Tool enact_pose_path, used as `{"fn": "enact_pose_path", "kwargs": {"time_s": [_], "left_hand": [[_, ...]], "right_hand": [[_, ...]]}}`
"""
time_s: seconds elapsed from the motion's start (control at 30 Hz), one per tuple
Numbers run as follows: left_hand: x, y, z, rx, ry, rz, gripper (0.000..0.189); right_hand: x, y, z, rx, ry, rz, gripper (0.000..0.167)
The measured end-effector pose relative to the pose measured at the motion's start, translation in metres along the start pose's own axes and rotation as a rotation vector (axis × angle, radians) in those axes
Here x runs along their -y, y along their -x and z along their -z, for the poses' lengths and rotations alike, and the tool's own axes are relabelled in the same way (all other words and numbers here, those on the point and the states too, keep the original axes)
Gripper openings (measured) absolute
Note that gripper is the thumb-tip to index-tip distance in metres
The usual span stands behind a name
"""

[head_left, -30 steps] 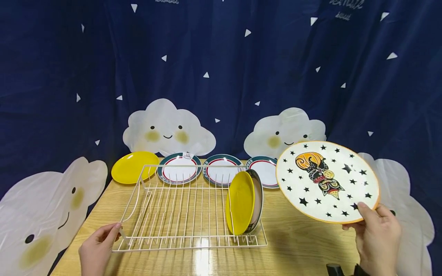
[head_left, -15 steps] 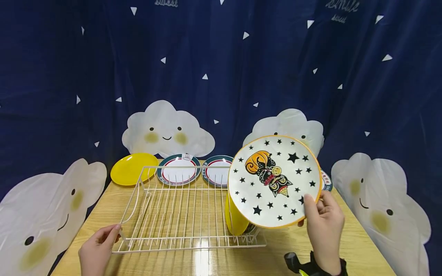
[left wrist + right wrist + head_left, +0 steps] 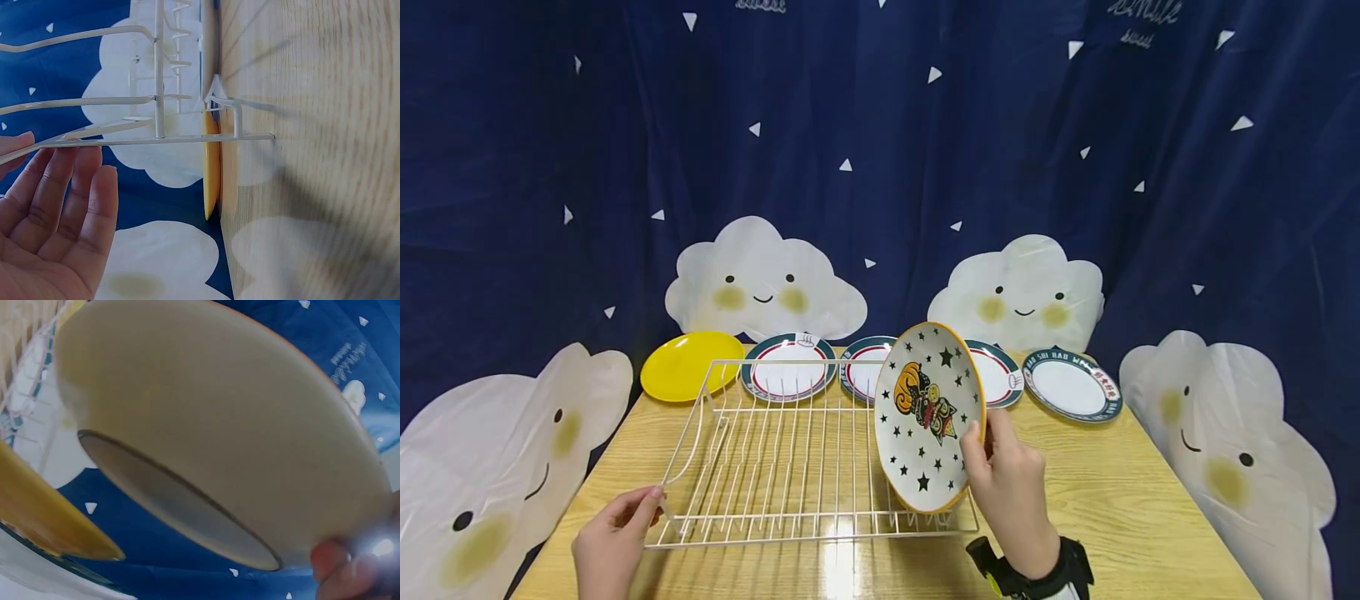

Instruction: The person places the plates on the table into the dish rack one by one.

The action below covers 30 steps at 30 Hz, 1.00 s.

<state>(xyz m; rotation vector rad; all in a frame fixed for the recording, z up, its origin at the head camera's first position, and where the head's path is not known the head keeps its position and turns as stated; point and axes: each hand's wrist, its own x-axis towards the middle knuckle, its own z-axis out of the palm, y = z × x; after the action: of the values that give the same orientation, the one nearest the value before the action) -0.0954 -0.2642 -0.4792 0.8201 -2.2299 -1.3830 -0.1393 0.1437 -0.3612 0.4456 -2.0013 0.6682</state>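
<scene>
My right hand point(image 3: 1011, 479) grips the right rim of a white plate point(image 3: 928, 417) with an orange edge, black stars and a cat-like figure. The plate stands steeply on edge over the right end of a white wire dish rack point(image 3: 812, 541). Its pale underside shows in the right wrist view, apart from a yellow plate point(image 3: 56, 509) and a dark-rimmed one beside it; both are hidden from the head view. With thumb above and fingers below, my left hand point(image 3: 59, 219) pinches the rack's wire frame at the front left corner.
Along the back of the wooden table point(image 3: 1112, 517) lie a yellow plate point(image 3: 688, 367) and several white plates with green rims, such as the rightmost one point(image 3: 1071, 385). A dark blue curtain point(image 3: 880, 167) with clouds hangs behind.
My right hand has carried the starred plate left from beside the rack to over its right end and turned it steeply on edge. The left hand stays at the rack's corner.
</scene>
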Motion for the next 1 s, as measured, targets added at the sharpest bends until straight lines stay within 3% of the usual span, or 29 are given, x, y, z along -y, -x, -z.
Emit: {"fn": "enact_pose_path", "kwargs": {"time_s": [0.4,1.0], "left_hand": [[0.0,-0.001,0.0,-0.004,-0.001,0.019,0.037],[0.001,-0.002,-0.001,0.004,0.001,0.031,0.037]], "right_hand": [[-0.003,0.001,-0.033,0.144,0.166,0.001,0.02],[-0.005,0.006,-0.059,0.311,0.206,-0.07,0.02]]}}
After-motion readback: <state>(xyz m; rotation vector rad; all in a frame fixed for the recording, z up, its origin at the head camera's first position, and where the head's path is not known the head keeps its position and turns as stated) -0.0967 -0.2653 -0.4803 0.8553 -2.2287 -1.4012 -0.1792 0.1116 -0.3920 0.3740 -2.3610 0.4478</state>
